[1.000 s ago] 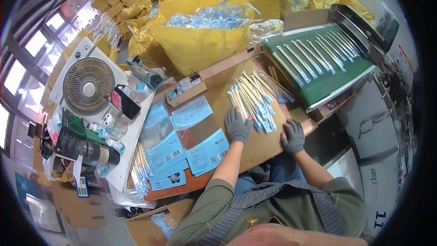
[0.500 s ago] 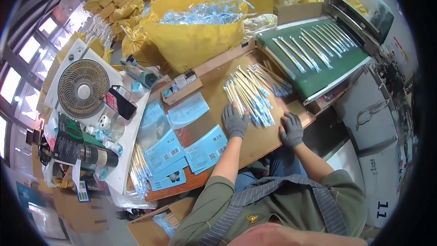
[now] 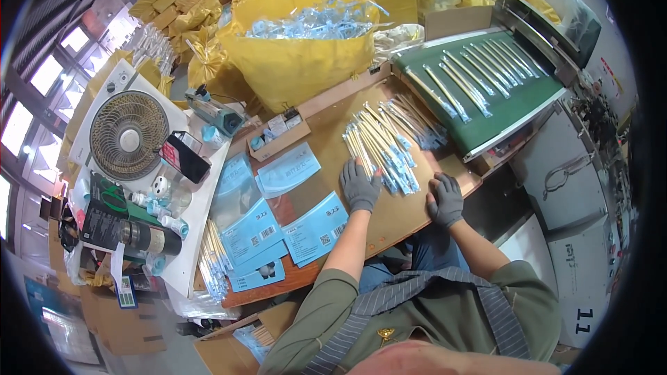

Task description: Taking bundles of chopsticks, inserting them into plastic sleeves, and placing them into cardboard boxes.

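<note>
A pile of wrapped chopsticks (image 3: pixel 379 142), pale wood in clear film with blue ends, lies on the brown tabletop in front of me. My left hand (image 3: pixel 360 187), in a grey glove with bare fingertips, rests at the pile's near left side. Its fingers are stretched out and slightly apart, with nothing held. To the right of the pile, my right hand (image 3: pixel 445 200) lies at the table's edge in a matching glove, its fingers loosely extended and holding nothing. More wrapped chopsticks (image 3: pixel 479 73) lie in a slanting row on a green conveyor belt (image 3: pixel 479 128) at the upper right.
Blue printed bags (image 3: pixel 316 229) lie left of my left hand, with a small cardboard box (image 3: pixel 281 140) behind them. A big yellow sack (image 3: pixel 302 62) stands beyond the table. On the white side table (image 3: pixel 198 229) are a fan (image 3: pixel 128 140), a phone (image 3: pixel 184 156) and a dark flask (image 3: pixel 149 237).
The wrapped chopsticks on the green belt have shifted left toward the belt's near end. Both my hands and the pile stay where they were.
</note>
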{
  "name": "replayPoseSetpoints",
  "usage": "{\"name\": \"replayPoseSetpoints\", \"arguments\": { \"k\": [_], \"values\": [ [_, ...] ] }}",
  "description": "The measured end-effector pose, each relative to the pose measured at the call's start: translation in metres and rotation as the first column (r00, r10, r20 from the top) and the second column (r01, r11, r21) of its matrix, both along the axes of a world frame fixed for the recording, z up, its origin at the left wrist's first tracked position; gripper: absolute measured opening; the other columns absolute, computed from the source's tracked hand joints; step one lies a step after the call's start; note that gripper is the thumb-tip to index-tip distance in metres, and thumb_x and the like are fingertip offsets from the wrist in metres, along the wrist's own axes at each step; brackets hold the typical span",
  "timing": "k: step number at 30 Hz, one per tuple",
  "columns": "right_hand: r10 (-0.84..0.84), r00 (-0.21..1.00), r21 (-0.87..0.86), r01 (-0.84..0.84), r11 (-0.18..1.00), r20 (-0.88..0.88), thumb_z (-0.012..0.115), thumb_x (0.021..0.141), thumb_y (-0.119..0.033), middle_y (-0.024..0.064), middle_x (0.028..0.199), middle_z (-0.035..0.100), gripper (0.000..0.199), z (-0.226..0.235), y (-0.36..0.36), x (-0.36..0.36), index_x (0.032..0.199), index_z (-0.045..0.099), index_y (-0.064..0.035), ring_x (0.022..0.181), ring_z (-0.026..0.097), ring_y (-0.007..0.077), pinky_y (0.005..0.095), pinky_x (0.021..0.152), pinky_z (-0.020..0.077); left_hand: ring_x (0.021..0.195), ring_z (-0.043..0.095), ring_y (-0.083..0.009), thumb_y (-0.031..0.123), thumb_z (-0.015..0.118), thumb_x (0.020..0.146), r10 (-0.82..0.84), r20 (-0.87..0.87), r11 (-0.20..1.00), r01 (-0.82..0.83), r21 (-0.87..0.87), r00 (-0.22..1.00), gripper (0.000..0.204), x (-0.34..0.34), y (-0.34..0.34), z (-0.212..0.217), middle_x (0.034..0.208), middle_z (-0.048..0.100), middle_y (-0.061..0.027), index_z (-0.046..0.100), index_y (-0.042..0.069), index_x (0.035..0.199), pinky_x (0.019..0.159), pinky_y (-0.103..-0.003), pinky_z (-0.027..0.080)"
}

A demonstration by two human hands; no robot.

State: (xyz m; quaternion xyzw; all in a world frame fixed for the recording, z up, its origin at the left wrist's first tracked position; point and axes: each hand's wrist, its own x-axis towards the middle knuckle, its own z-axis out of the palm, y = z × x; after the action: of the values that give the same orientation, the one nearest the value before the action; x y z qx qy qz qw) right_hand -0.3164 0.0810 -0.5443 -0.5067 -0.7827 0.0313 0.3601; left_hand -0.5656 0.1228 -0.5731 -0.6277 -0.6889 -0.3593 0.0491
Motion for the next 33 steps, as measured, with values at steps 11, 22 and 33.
{"name": "replayPoseSetpoints", "arguments": {
  "k": [11,22,33],
  "values": [
    [-0.009,1.0,0.021,0.008,1.0,0.011,0.059,0.075,-0.018,0.0182,0.116,0.054,0.034,0.002,0.0,-0.001,0.106,0.056,-0.004,0.111,0.049,0.0376,0.0443,0.096,0.0395,0.122,0.04,-0.0366,0.045,0.06,0.082,0.0,-0.002,1.0,0.0,-0.01,1.0,0.065,-0.001,0.002,-0.002,0.126,0.048,-0.0232,0.048,-0.003,0.125,0.104,-0.046,0.028],
    [0.001,1.0,-0.005,-0.001,1.0,0.006,0.06,0.076,-0.021,0.0164,0.119,0.053,0.035,-0.001,-0.002,-0.002,0.107,0.056,-0.0053,0.115,0.047,0.0365,0.0439,0.1,0.0358,0.121,0.042,-0.0377,0.045,0.057,0.085,0.01,-0.017,1.0,-0.01,-0.007,1.0,0.064,-0.003,-0.005,0.001,0.128,0.048,-0.0243,0.048,-0.003,0.125,0.104,-0.045,0.03],
    [-0.036,0.999,-0.042,0.036,0.998,-0.002,0.06,0.075,-0.021,0.0168,0.116,0.053,0.036,-0.007,0.001,0.009,0.107,0.055,-0.0058,0.113,0.047,0.0359,0.045,0.099,0.0373,0.12,0.043,-0.0405,0.048,0.058,0.082,-0.008,-0.048,0.996,0.003,-0.088,0.999,0.071,0.003,0.004,-0.004,0.129,0.047,-0.0268,0.044,-0.002,0.131,0.103,-0.048,0.031]
  ]
}}
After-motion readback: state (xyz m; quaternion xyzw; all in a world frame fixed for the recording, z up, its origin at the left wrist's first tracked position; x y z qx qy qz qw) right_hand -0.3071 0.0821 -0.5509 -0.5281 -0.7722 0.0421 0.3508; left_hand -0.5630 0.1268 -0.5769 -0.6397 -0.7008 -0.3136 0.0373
